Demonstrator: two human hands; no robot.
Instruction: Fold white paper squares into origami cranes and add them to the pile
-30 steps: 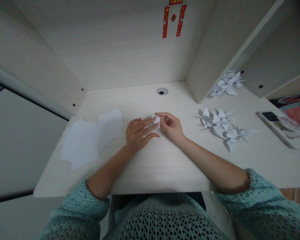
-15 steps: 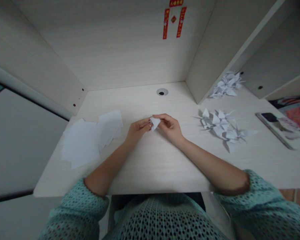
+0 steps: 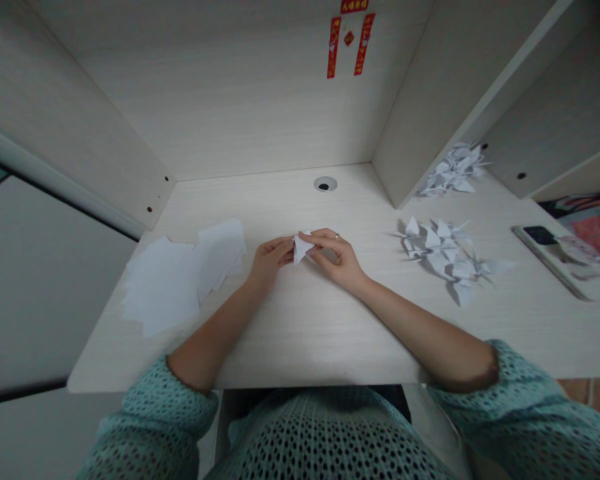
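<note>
Between my two hands, over the middle of the desk, is a small piece of folded white paper. My left hand pinches its left edge between thumb and fingers. From the other side, my right hand grips it with the thumb below and the index finger along the top; a ring shows on one finger. The fingers cover part of the paper, so its full shape is hidden.
Loose white paper sheets lie at the left. Several folded paper cranes sit at the right, with another pile of cranes behind the upright panel. A phone rests farther right. A cable hole is at the back.
The folded paper has shifted slightly left and turned between my fingers. My right hand's fingers have moved farther over it, and its ring has come into view.
</note>
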